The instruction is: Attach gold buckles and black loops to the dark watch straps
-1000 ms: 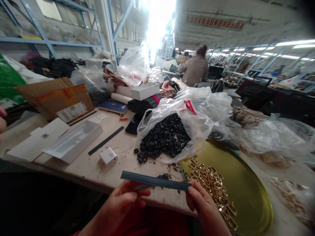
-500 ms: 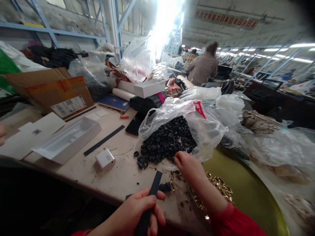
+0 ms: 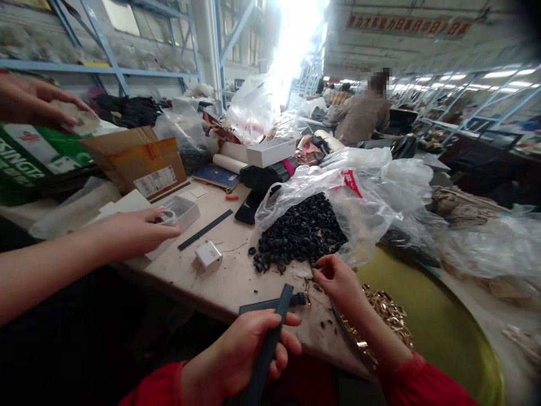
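Observation:
My left hand (image 3: 253, 344) is closed around a dark strap (image 3: 273, 332) that points up and away at the table's front edge. Behind it lies another dark strap (image 3: 257, 306), with black loops and a gold buckle (image 3: 307, 298) at its right end. My right hand (image 3: 333, 276) is pinched at the near right edge of a heap of small black loops (image 3: 296, 231); a tiny dark thing shows at its fingertips, too small to name. The heap spills from a clear plastic bag (image 3: 363, 220).
Gold buckles (image 3: 386, 316) lie on a round gold tray (image 3: 448, 316) at right. A white charger (image 3: 208, 255) and a loose strap (image 3: 205, 229) lie left of the heap. Another person's hands (image 3: 143, 231) reach in from the left, near a white box (image 3: 183, 211) and a cardboard box (image 3: 139, 160).
The view has shifted left. Another person's two arms have come in at left, one hand at the white box. My right hand remains by the heap, my left still holds the strap.

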`<action>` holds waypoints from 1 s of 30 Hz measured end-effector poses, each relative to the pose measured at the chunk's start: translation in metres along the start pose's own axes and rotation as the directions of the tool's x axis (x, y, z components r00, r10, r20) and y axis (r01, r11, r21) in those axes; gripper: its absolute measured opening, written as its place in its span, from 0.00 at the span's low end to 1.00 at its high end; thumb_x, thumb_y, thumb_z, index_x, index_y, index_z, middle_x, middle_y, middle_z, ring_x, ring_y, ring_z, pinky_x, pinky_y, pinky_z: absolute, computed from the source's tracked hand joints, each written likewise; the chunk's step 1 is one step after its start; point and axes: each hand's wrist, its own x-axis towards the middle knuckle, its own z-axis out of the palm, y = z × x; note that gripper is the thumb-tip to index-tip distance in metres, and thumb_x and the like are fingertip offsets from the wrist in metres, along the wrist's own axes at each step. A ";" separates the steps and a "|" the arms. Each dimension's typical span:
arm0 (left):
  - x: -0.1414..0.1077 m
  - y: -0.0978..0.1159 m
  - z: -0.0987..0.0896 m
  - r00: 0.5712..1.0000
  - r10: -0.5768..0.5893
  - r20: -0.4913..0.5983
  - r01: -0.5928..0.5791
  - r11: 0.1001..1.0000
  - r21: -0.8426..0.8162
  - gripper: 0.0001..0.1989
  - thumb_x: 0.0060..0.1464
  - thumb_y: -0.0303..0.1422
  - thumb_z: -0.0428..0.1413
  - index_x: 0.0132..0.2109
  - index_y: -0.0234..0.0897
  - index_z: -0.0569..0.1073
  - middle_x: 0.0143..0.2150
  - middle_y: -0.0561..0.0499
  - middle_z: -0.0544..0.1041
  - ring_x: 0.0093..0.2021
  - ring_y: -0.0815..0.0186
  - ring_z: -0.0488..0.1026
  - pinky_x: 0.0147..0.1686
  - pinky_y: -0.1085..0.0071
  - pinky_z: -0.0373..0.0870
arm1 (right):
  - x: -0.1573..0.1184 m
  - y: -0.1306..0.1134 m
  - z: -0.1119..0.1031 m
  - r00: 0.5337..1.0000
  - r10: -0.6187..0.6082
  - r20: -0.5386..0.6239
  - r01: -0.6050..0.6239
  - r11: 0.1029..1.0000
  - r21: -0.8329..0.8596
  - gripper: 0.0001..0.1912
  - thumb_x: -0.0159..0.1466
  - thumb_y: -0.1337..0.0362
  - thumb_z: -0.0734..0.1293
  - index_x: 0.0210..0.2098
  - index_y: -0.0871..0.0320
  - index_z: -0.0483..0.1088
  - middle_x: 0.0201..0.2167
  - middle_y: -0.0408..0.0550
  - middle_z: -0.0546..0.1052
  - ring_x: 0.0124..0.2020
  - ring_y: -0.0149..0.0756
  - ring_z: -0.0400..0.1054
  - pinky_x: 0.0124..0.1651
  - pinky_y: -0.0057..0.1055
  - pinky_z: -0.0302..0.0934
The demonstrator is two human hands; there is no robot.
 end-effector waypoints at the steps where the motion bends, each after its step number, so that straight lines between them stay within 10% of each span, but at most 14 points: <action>1: -0.003 -0.003 0.003 1.000 -0.008 0.017 0.008 1.000 0.002 0.15 0.54 0.32 0.45 0.46 0.28 0.67 0.25 0.49 0.74 0.14 0.75 0.63 0.14 0.81 0.56 | -0.014 -0.004 -0.003 0.999 0.043 0.010 -0.044 0.982 0.184 0.15 0.56 0.59 0.64 0.41 0.60 0.64 0.29 0.44 0.70 0.26 0.31 0.64 0.31 0.29 0.60; 7: -0.015 -0.028 0.008 0.993 0.089 0.072 -0.107 0.945 0.308 0.19 0.58 0.42 0.43 0.41 0.29 0.68 0.23 0.50 0.73 0.13 0.75 0.62 0.13 0.80 0.52 | -0.094 -0.040 -0.001 0.880 0.370 0.298 -0.404 0.251 0.880 0.17 0.44 0.57 0.75 0.28 0.57 0.69 0.24 0.39 0.70 0.25 0.26 0.63 0.32 0.25 0.60; 10: -0.006 -0.034 0.007 0.923 0.376 0.084 -0.338 0.686 0.644 0.17 0.57 0.44 0.46 0.39 0.33 0.69 0.21 0.54 0.71 0.15 0.74 0.63 0.15 0.79 0.54 | -0.105 -0.046 0.016 0.837 0.398 0.375 -0.406 -0.006 0.914 0.17 0.40 0.61 0.77 0.24 0.58 0.67 0.24 0.39 0.71 0.25 0.25 0.64 0.32 0.24 0.62; 14: 0.023 -0.029 0.002 0.805 0.593 0.007 -0.426 0.572 0.701 0.09 0.53 0.37 0.51 0.33 0.34 0.69 0.21 0.55 0.70 0.20 0.72 0.66 0.22 0.77 0.59 | -0.098 -0.035 0.037 0.872 0.443 0.206 -0.296 0.145 0.944 0.19 0.42 0.58 0.76 0.28 0.59 0.67 0.25 0.40 0.72 0.27 0.26 0.67 0.35 0.25 0.64; 20: 0.004 -0.015 -0.026 0.815 0.576 -0.072 -0.439 0.692 0.573 0.15 0.54 0.42 0.47 0.41 0.34 0.65 0.25 0.55 0.69 0.19 0.74 0.64 0.20 0.79 0.58 | -0.133 -0.009 0.034 0.896 0.430 0.111 -0.318 0.445 0.837 0.15 0.52 0.55 0.70 0.35 0.57 0.66 0.28 0.41 0.72 0.26 0.29 0.66 0.33 0.28 0.63; 25: -0.037 -0.020 -0.037 0.772 0.632 -0.067 -0.437 0.604 0.666 0.14 0.55 0.42 0.48 0.35 0.34 0.66 0.18 0.59 0.63 0.15 0.77 0.56 0.16 0.80 0.51 | -0.161 -0.026 0.065 0.973 0.023 0.230 -0.096 0.946 0.310 0.07 0.61 0.66 0.60 0.36 0.57 0.69 0.35 0.51 0.74 0.38 0.40 0.69 0.42 0.36 0.63; 30: -0.048 -0.040 -0.042 0.831 0.554 -0.050 -0.341 0.579 0.741 0.14 0.54 0.42 0.47 0.34 0.34 0.66 0.17 0.58 0.64 0.14 0.76 0.57 0.15 0.80 0.51 | -0.154 -0.052 0.115 0.929 0.086 0.360 -0.057 0.994 -0.088 0.13 0.56 0.77 0.59 0.36 0.62 0.70 0.36 0.60 0.74 0.34 0.47 0.71 0.34 0.39 0.63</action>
